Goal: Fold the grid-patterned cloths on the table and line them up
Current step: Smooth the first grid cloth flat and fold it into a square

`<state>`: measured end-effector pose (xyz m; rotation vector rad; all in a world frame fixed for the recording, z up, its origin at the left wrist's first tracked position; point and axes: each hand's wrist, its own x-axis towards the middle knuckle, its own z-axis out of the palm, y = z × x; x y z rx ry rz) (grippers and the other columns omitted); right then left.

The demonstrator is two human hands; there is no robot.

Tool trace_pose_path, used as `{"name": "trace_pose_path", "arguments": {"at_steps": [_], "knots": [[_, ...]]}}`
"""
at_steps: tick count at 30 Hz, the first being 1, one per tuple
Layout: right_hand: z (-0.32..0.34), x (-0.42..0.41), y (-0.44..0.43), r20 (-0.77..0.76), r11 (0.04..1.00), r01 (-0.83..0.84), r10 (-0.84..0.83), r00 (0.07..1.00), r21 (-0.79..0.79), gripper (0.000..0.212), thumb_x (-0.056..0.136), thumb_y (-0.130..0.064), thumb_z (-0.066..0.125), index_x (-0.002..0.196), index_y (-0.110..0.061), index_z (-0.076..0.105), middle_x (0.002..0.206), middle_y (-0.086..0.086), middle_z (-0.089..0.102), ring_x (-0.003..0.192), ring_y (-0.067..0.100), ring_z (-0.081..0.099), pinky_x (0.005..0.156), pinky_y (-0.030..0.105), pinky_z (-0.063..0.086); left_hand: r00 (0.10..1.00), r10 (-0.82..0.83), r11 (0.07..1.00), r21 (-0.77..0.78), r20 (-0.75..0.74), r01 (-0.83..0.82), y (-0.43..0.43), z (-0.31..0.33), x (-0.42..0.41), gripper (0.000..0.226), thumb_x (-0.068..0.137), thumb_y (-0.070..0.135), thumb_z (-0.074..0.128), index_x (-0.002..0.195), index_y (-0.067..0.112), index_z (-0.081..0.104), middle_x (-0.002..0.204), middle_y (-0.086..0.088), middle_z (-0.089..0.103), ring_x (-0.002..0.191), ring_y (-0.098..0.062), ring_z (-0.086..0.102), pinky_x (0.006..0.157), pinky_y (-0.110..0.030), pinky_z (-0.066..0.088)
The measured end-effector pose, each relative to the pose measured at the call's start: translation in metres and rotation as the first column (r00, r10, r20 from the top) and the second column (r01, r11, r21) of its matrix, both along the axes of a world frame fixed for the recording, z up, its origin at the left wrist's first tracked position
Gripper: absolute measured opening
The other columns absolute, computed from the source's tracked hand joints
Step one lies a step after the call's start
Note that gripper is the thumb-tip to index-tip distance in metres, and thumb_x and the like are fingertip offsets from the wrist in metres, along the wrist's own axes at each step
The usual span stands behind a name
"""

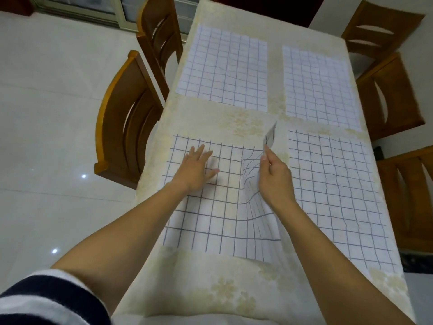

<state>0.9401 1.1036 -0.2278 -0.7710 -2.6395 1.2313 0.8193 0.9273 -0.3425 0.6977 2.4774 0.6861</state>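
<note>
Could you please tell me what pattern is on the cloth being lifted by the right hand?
The lifted cloth is white with a dark grid of thin lines, seen in the head view.

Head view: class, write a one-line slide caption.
Right hand lifts the near-left grid cloth by its corner, left hand pressing it flat; three cloths lie unfolded.

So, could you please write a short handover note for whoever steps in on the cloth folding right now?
Left hand: open, flat on the near-left cloth, pinning it.
Right hand: pinching that cloth's far-right corner, lifted off the table; its right edge is raised.
Near-right cloth, far-left cloth and far-right cloth: all spread flat, unfolded, apart from each other.
Done: no cloth folded yet; the first fold is just under way.
Left: finish this fold, fold the other three, line all four up.
</note>
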Motion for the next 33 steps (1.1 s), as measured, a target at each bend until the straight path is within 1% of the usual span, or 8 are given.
{"name": "trace_pose_path", "arguments": {"at_steps": [4, 9, 11, 14, 17, 21, 26, 33], "knots": [[-0.002, -0.027, -0.036, 0.034, 0.994, -0.104, 0.105, 0.994, -0.031, 0.049, 0.108, -0.027, 0.032, 0.156, -0.016, 0.026, 0.142, 0.003, 0.054, 0.131, 0.02, 0.049, 0.094, 0.013, 0.03, 0.993, -0.013, 0.998, -0.065, -0.119, 0.005, -0.039, 0.003, -0.009, 0.069, 0.104, 0.051, 0.044, 0.161, 0.023, 0.017, 0.17, -0.005, 0.0, 0.156, -0.032, -0.006, 0.125, -0.046, 0.002], [-0.002, -0.044, -0.075, 0.028, 0.959, -0.261, 0.266, 0.964, -0.109, 0.057, 0.107, -0.034, 0.034, 0.159, -0.025, 0.012, 0.089, -0.001, 0.068, 0.085, 0.016, 0.064, 0.079, 0.022, 0.045, 0.993, 0.023, 0.984, -0.175, -0.116, -0.043, -0.1, -0.021, -0.007, 0.066, 0.107, 0.05, 0.031, 0.163, 0.025, 0.004, 0.17, -0.001, -0.006, 0.156, -0.029, -0.008, 0.126, -0.045, 0.001], [-0.007, -0.047, -0.084, 0.017, 0.922, -0.355, 0.362, 0.932, -0.153, 0.061, 0.106, -0.043, 0.035, 0.158, -0.031, 0.006, 0.082, -0.006, 0.068, 0.08, 0.01, 0.064, 0.08, 0.025, 0.05, 0.993, 0.018, 0.974, -0.224, -0.117, -0.044, -0.116, -0.034, 0.0, 0.066, 0.107, 0.052, 0.024, 0.163, 0.025, -0.001, 0.17, 0.001, -0.009, 0.156, -0.026, -0.011, 0.126, -0.044, 0.001], [-0.019, -0.044, -0.093, 0.006, 0.904, -0.415, 0.418, 0.909, -0.108, 0.06, 0.104, -0.048, 0.035, 0.158, -0.032, 0.014, 0.106, -0.006, 0.063, 0.095, 0.006, 0.058, 0.082, 0.019, 0.044, 0.981, 0.018, 0.977, -0.207, -0.192, -0.058, -0.126, -0.049, 0.01, 0.064, 0.108, 0.053, 0.015, 0.162, 0.025, -0.007, 0.168, 0.007, -0.016, 0.154, -0.018, -0.018, 0.127, -0.045, 0.003], [-0.049, -0.031, -0.09, -0.006, 0.914, -0.388, 0.391, 0.92, 0.117, 0.054, 0.105, -0.036, 0.04, 0.156, -0.024, 0.026, 0.129, 0.0, 0.05, 0.115, 0.013, 0.05, 0.097, 0.027, 0.044, 0.968, 0.062, 0.98, -0.171, -0.241, -0.105, -0.126, -0.054, 0.015, 0.061, 0.108, 0.052, 0.009, 0.161, 0.029, -0.009, 0.166, 0.013, -0.019, 0.152, -0.012, -0.024, 0.127, -0.04, -0.001], [-0.099, -0.017, -0.079, 0.212, 0.791, -0.516, 0.471, 0.856, 0.329, 0.066, 0.103, -0.045, 0.04, 0.158, -0.017, 0.017, 0.165, 0.006, 0.016, 0.151, 0.025, 0.016, 0.122, 0.041, 0.02, 0.963, 0.076, 0.98, -0.161, -0.259, -0.121, -0.125, -0.054, 0.016, 0.058, 0.107, 0.051, 0.006, 0.161, 0.033, -0.009, 0.168, 0.011, -0.014, 0.153, -0.013, -0.021, 0.128, -0.044, 0.006], [-0.139, -0.008, -0.068, 0.56, 0.559, -0.767, 0.542, 0.626, 0.316, 0.078, 0.093, -0.068, 0.011, 0.156, -0.03, -0.014, 0.162, -0.003, -0.026, 0.15, 0.025, -0.021, 0.124, 0.046, -0.004, 0.962, 0.097, 0.983, -0.128, -0.256, -0.133, -0.125, -0.057, 0.014, 0.055, 0.108, 0.05, 0.01, 0.161, 0.038, 0.003, 0.17, 0.012, -0.006, 0.154, -0.012, -0.017, 0.128, -0.044, 0.01], [-0.152, -0.022, -0.071, 0.592, 0.541, -0.756, 0.49, 0.64, 0.368, 0.075, 0.093, -0.072, 0.002, 0.155, -0.033, -0.018, 0.161, -0.003, -0.028, 0.148, 0.028, -0.026, 0.123, 0.048, -0.008, 0.964, 0.126, 0.981, -0.115, -0.233, -0.156, -0.125, -0.058, 0.014, 0.056, 0.108, 0.051, 0.009, 0.162, 0.035, 0.001, 0.169, 0.014, -0.007, 0.153, -0.008, -0.019, 0.128, -0.041, 0.007]]}}
